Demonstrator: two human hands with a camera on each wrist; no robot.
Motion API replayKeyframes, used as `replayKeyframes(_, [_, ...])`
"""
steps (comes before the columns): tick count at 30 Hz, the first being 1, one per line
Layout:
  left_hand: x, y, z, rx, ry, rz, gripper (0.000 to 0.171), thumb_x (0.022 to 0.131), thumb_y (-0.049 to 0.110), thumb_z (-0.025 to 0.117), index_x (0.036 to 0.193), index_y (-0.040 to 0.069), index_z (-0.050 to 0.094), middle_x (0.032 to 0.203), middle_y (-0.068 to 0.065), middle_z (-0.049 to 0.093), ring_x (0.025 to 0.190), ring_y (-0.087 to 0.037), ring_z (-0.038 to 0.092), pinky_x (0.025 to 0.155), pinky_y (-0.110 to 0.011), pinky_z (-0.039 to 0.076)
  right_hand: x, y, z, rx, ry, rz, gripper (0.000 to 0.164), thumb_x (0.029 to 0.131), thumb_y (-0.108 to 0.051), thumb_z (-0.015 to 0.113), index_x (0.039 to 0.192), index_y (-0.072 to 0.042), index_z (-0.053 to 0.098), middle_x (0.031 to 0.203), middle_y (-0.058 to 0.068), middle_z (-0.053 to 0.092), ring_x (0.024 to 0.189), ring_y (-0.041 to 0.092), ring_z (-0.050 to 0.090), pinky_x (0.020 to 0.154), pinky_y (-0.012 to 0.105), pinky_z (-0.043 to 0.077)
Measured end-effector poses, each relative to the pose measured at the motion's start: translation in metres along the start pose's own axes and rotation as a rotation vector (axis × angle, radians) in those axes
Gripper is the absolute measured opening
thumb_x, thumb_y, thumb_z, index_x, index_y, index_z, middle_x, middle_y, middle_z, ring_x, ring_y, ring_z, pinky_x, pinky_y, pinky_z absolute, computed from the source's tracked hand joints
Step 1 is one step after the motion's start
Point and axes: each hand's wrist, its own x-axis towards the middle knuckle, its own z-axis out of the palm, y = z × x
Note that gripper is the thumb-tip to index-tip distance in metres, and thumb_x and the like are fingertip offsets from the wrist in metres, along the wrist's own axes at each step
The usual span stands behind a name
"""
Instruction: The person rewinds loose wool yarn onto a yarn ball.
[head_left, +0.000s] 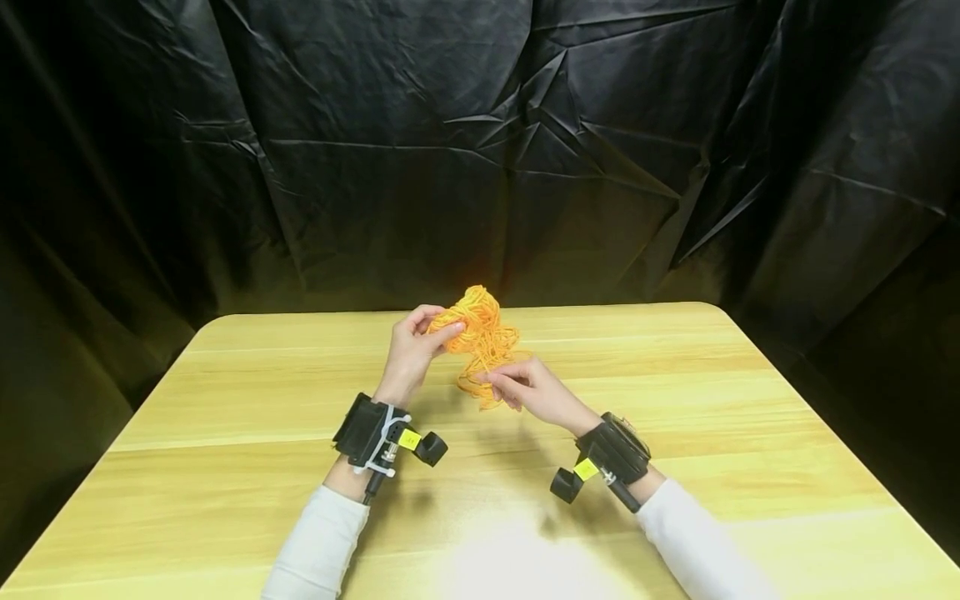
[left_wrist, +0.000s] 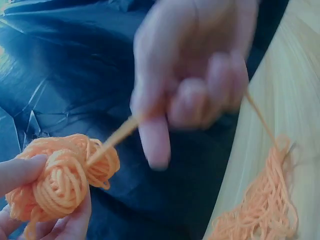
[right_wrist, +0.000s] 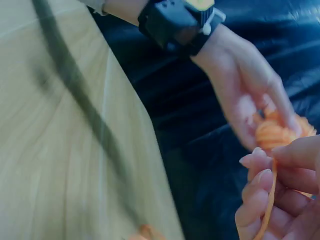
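A wound ball of orange yarn [head_left: 477,312] is held up in my left hand [head_left: 408,354], thumb on the near side and fingers around the back. My right hand [head_left: 540,392] pinches a strand of yarn [left_wrist: 117,136] between thumb and forefinger, its other fingers curled. In the left wrist view that strand runs taut from the ball [left_wrist: 60,177] to the right hand, which is blurred. Past this hand, the strand leads down to a loose heap of orange yarn [left_wrist: 265,205] on the table. In the right wrist view the strand [right_wrist: 270,202] crosses the right hand's fingers.
A pale wooden table [head_left: 247,467] spreads beneath both hands, its far edge just behind the yarn. Black sheeting [head_left: 390,208] hangs behind and at the sides. Each wrist wears a black strap with a small camera [head_left: 430,449] on an arm.
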Motion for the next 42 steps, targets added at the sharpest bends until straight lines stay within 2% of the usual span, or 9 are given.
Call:
replayKeyframes(3, [0.002, -0.002, -0.002, 0.0, 0.003, 0.015, 0.027, 0.076, 0.007, 0.069, 0.098, 0.001, 0.055, 0.08, 0.004, 0.063, 0.067, -0.007, 0.057, 0.059, -0.018, 0.049, -0.006, -0.012, -0.005, -0.094, -0.04, 0.006, 0.023, 0.092, -0.016, 0.049, 0.076, -0.006, 0.062, 0.058, -0.002, 0.045, 0.049, 0.008, 0.039, 0.045, 0.018, 0.032])
replayKeyframes(5, [0.003, -0.004, -0.004, 0.014, 0.002, 0.031, 0.027, 0.076, 0.007, 0.069, 0.098, 0.0, 0.055, 0.08, 0.003, 0.065, 0.066, -0.006, 0.058, 0.059, -0.018, 0.05, -0.01, -0.021, -0.01, -0.161, -0.073, -0.006, 0.022, 0.091, -0.018, 0.051, 0.074, -0.008, 0.062, 0.057, -0.004, 0.044, 0.047, 0.006, 0.038, 0.044, 0.018, 0.032])
replayKeyframes(12, [0.006, -0.013, -0.003, 0.197, -0.011, 0.085, 0.026, 0.076, 0.002, 0.068, 0.098, -0.004, 0.055, 0.083, -0.014, 0.066, 0.058, -0.004, 0.055, 0.053, -0.019, 0.047, -0.013, -0.053, -0.033, -0.287, -0.122, -0.103, 0.015, 0.087, -0.018, 0.058, 0.09, -0.008, 0.068, 0.059, -0.007, 0.048, 0.049, 0.004, 0.039, 0.045, 0.019, 0.034])
replayKeyframes(18, [0.004, -0.017, -0.001, 0.297, -0.07, 0.091, 0.027, 0.077, 0.002, 0.067, 0.1, -0.005, 0.054, 0.091, -0.023, 0.064, 0.057, -0.001, 0.051, 0.05, -0.015, 0.041, -0.005, -0.078, -0.06, -0.277, -0.04, -0.095, 0.013, 0.084, -0.016, 0.061, 0.092, -0.008, 0.068, 0.058, 0.002, 0.053, 0.048, 0.014, 0.043, 0.043, 0.023, 0.035])
replayKeyframes(23, [0.001, -0.016, 0.001, 0.329, -0.125, 0.04, 0.029, 0.077, 0.007, 0.068, 0.102, -0.002, 0.055, 0.095, -0.02, 0.065, 0.065, -0.005, 0.055, 0.057, -0.017, 0.043, 0.006, -0.087, -0.078, -0.131, 0.046, -0.073, 0.019, 0.084, -0.014, 0.062, 0.1, -0.006, 0.066, 0.074, 0.005, 0.064, 0.057, 0.023, 0.051, 0.051, 0.029, 0.045])
replayKeyframes(29, [-0.001, -0.016, 0.0, 0.346, -0.312, -0.004, 0.04, 0.078, 0.018, 0.069, 0.114, 0.005, 0.058, 0.106, -0.011, 0.063, 0.086, -0.014, 0.058, 0.073, -0.026, 0.046, 0.027, -0.069, -0.084, 0.129, 0.132, -0.123, 0.025, 0.086, -0.011, 0.058, 0.108, 0.0, 0.058, 0.084, 0.006, 0.064, 0.057, 0.027, 0.047, 0.052, 0.027, 0.044])
replayKeyframes(34, [-0.005, -0.015, -0.001, 0.305, -0.45, -0.02, 0.032, 0.078, 0.022, 0.069, 0.107, 0.01, 0.063, 0.095, -0.003, 0.064, 0.084, -0.025, 0.057, 0.07, -0.029, 0.047, 0.039, -0.031, -0.077, 0.278, 0.206, -0.038, 0.02, 0.087, -0.013, 0.058, 0.103, -0.001, 0.056, 0.087, 0.01, 0.064, 0.059, 0.02, 0.048, 0.052, 0.022, 0.041])
replayKeyframes(38, [-0.007, -0.012, -0.001, 0.251, -0.483, -0.025, 0.032, 0.078, 0.022, 0.069, 0.106, 0.01, 0.061, 0.088, -0.003, 0.063, 0.076, -0.029, 0.056, 0.062, -0.026, 0.045, 0.04, -0.001, -0.066, 0.361, 0.238, 0.042, 0.021, 0.087, -0.013, 0.056, 0.103, 0.001, 0.057, 0.088, 0.006, 0.063, 0.07, 0.016, 0.053, 0.065, 0.023, 0.047])
replayKeyframes(42, [-0.006, -0.009, 0.001, 0.135, -0.464, -0.027, 0.031, 0.078, 0.017, 0.068, 0.106, 0.006, 0.059, 0.091, -0.003, 0.061, 0.075, -0.017, 0.055, 0.064, -0.022, 0.047, 0.035, 0.018, -0.048, 0.393, 0.251, 0.124, 0.018, 0.088, -0.006, 0.051, 0.103, 0.001, 0.058, 0.087, 0.001, 0.062, 0.078, 0.014, 0.057, 0.071, 0.023, 0.049])
